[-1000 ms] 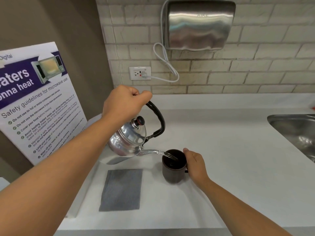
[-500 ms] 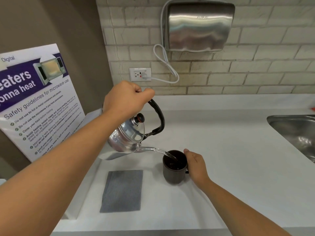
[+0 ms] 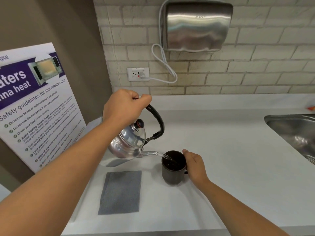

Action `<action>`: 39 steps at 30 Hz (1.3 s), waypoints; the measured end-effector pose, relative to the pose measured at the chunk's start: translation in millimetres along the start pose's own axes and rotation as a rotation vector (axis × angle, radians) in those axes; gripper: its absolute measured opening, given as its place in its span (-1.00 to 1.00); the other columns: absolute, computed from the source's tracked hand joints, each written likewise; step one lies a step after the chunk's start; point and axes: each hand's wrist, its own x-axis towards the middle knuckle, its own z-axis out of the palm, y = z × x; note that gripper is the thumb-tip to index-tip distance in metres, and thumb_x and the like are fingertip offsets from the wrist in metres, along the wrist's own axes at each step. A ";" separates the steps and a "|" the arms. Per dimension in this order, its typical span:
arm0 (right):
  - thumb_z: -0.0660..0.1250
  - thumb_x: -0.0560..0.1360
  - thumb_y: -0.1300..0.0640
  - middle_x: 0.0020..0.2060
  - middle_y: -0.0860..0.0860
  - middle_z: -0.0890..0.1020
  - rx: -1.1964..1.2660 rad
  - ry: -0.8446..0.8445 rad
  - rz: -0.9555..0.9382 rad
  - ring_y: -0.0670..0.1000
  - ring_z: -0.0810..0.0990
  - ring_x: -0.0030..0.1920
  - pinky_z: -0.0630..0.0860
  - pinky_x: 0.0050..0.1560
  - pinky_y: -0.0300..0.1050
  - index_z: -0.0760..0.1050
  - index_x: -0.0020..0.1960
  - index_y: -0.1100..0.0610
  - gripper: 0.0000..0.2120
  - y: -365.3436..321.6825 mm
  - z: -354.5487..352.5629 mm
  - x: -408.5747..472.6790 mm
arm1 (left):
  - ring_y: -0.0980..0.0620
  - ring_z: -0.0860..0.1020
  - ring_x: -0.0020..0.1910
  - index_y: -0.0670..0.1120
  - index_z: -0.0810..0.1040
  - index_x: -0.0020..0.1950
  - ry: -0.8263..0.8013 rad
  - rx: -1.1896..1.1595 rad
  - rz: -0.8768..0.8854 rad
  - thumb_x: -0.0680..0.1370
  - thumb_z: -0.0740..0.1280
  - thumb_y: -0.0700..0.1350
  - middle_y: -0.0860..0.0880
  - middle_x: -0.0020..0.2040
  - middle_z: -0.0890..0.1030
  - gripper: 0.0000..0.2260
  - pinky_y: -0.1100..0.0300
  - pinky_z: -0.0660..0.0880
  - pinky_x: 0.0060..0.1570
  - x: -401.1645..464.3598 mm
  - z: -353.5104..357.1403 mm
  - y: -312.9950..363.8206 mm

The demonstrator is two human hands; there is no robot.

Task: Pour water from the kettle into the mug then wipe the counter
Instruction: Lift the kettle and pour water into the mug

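Observation:
A shiny steel kettle [image 3: 127, 145] with a black handle hangs tilted above the white counter [image 3: 230, 150], its spout pointing right. My left hand [image 3: 124, 106] is shut on the top of that handle. A thin stream of water runs from the spout into a dark mug [image 3: 173, 169] standing on the counter. My right hand [image 3: 195, 165] wraps the mug's right side at its handle. A folded grey cloth [image 3: 121, 192] lies flat on the counter, left of the mug and under my left forearm.
A steel sink [image 3: 296, 135] is set into the counter at the right. A microwave safety poster [image 3: 35, 103] leans on the left wall. On the brick wall hang a steel hand dryer [image 3: 196, 26] and its socket [image 3: 138, 74]. The counter's front edge runs along the bottom.
The kettle has stayed tilted over the mug with water still running. My left hand has lifted it slightly. The right hand has not moved.

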 end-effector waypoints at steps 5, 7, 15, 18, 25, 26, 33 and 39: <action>0.16 0.60 0.04 -0.58 -0.08 0.25 -0.004 -0.004 0.013 -0.08 0.23 -0.53 0.24 -0.49 -0.25 0.12 -0.47 0.05 -0.51 0.4 -0.4 -0.3 | 0.05 0.16 -0.53 -0.07 0.22 -0.56 0.006 -0.173 -0.081 0.29 0.29 0.06 0.08 -0.61 0.14 -0.64 0.10 0.25 -0.39 -3.9 2.6 -18.3; 0.16 0.60 0.03 -0.57 -0.08 0.25 -0.013 0.000 0.010 -0.07 0.24 -0.51 0.24 -0.47 -0.24 0.12 -0.48 0.04 -0.51 0.3 -0.2 -0.4 | 0.01 0.16 -0.50 -0.06 0.20 -0.56 0.016 -0.262 -0.108 0.29 0.30 0.03 0.08 -0.59 0.13 -0.64 0.09 0.19 -0.41 -6.1 3.9 -27.7; 0.16 0.59 0.00 -0.52 -0.04 0.29 -0.037 -0.019 0.044 -0.04 0.29 -0.45 0.31 -0.33 -0.11 0.19 -0.42 0.10 -0.56 -1.4 -2.5 -0.9 | 0.08 0.08 -0.52 -0.01 0.14 -0.58 0.080 -0.492 -0.238 0.31 0.31 0.01 0.10 -0.57 0.09 -0.60 0.18 0.07 -0.48 -18.3 11.9 -51.9; 0.16 0.59 -0.02 -0.49 0.01 0.33 -0.077 -0.033 0.036 -0.01 0.33 -0.42 0.34 -0.30 -0.08 0.23 -0.40 0.14 -0.57 -4.1 -4.4 -1.1 | 0.07 0.07 -0.50 0.01 0.11 -0.56 0.094 -0.585 -0.298 0.32 0.31 -0.01 0.07 -0.52 0.11 -0.60 0.17 0.04 -0.48 -18.7 12.8 -56.6; 0.14 0.59 -0.06 -0.45 0.06 0.35 -0.366 -0.059 -0.041 0.00 0.32 -0.40 0.30 -0.32 -0.09 0.24 -0.38 0.15 -0.56 -17.0 -12.5 -0.1 | 0.08 0.10 -0.49 0.04 0.16 -0.47 0.146 -0.822 -0.434 0.34 0.31 -0.03 0.02 -0.47 0.16 -0.67 0.21 0.04 -0.52 -8.1 2.0 -66.5; 0.17 0.58 -0.04 -0.46 0.04 0.36 -0.405 -0.059 -0.046 0.00 0.33 -0.40 0.29 -0.33 -0.10 0.24 -0.38 0.15 -0.57 -21.1 -14.2 1.5 | 0.08 0.11 -0.50 0.04 0.17 -0.47 0.149 -0.854 -0.452 0.33 0.31 -0.02 0.02 -0.48 0.18 -0.68 0.21 0.04 -0.52 -4.9 0.0 -67.6; 0.22 0.56 -0.03 -0.36 0.08 0.57 -0.387 0.063 -0.202 0.00 0.46 -0.36 0.35 -0.35 -0.21 0.46 -0.29 0.19 -0.64 -94.4 -3.5 30.8 | 0.08 0.14 -0.49 0.04 0.20 -0.49 0.199 -0.940 -0.458 0.36 0.33 -0.06 0.04 -0.49 0.20 -0.66 0.17 0.08 -0.49 27.2 7.2 -72.3; 0.24 0.55 -0.03 -0.36 0.05 0.50 -0.244 -0.016 -0.351 0.00 0.44 -0.32 0.33 -0.35 -0.33 0.46 -0.21 0.26 -0.64 -145.0 47.4 84.0 | 0.08 0.11 -0.50 0.05 0.18 -0.52 0.233 -0.927 -0.469 0.33 0.30 -0.06 0.06 -0.52 0.16 -0.67 0.21 0.06 -0.53 59.9 38.6 -92.5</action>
